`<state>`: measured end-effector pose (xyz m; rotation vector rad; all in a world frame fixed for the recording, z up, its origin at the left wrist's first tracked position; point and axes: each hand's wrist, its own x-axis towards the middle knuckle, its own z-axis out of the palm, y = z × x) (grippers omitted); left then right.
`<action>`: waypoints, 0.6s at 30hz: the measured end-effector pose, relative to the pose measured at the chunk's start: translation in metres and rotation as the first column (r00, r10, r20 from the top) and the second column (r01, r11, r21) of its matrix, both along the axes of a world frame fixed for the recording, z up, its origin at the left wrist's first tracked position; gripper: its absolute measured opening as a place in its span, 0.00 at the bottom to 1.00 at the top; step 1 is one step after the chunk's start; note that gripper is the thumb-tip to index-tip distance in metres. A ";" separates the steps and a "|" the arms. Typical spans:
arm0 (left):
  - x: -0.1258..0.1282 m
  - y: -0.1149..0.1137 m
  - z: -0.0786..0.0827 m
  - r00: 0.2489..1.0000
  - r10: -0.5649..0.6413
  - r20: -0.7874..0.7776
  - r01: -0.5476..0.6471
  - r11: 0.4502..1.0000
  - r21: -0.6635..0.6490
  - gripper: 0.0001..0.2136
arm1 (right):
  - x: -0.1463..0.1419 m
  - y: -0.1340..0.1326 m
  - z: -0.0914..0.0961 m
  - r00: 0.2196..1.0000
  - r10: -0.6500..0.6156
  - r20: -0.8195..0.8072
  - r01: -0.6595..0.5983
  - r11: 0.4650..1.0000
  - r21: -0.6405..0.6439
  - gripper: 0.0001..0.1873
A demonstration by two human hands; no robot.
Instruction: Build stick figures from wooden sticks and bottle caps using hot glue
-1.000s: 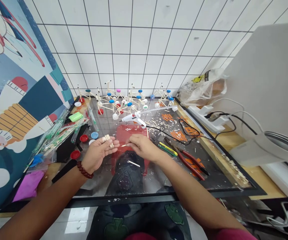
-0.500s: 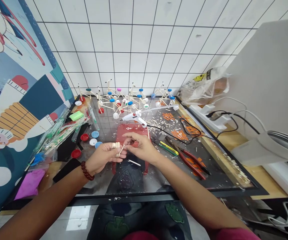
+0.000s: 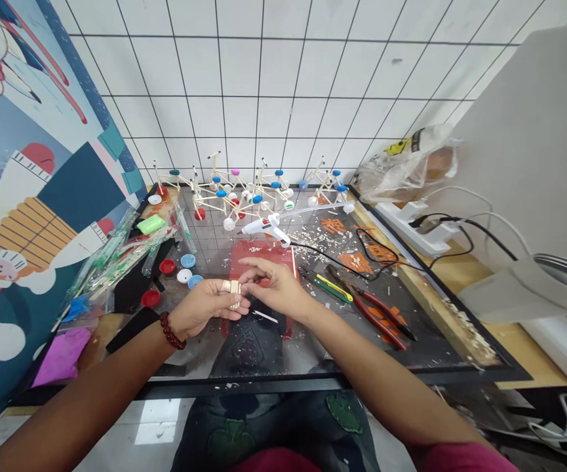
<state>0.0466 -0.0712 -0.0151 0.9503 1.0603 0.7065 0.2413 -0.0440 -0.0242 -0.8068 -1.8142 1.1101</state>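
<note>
— Any readable writing?
— None. Just a yellow-and-black label [image 3: 404,143] on a clear plastic bag [image 3: 406,174], too small to read.
— And the red mat [image 3: 258,249]?
— Tiny white print [image 3: 254,248], also illegible.

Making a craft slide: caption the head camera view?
Left hand grips pale wooden sticks, right hand reaching over them, above a red mat.

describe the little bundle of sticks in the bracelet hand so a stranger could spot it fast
On the black grid mat, find the rectangular red plastic pad. Just in front of it, the left hand, wearing a dark red bead bracelet, grips a small bundle of pale wooden sticks. Unlike the wooden stick frames behind it, the bundle has no coloured caps.
</note>
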 end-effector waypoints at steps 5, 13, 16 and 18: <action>0.000 0.001 -0.002 1.000 0.019 -0.012 -0.019 1.000 -0.009 0.22 | 0.004 0.003 0.005 0.996 -0.012 0.083 0.017 0.998 -0.060 0.12; 0.001 0.000 -0.001 0.984 0.170 -0.045 -0.161 0.975 0.156 0.21 | 0.010 0.008 0.006 0.943 0.048 0.330 -0.021 0.996 -0.086 0.05; -0.002 0.003 0.002 0.953 0.302 0.010 -0.296 0.929 0.220 0.20 | 0.022 0.007 0.013 0.805 0.060 0.590 -0.040 0.998 -0.048 0.08; -0.004 0.004 0.003 0.948 0.317 0.030 -0.315 0.923 0.221 0.19 | 0.026 0.001 0.021 0.669 0.052 0.742 -0.072 0.997 -0.005 0.13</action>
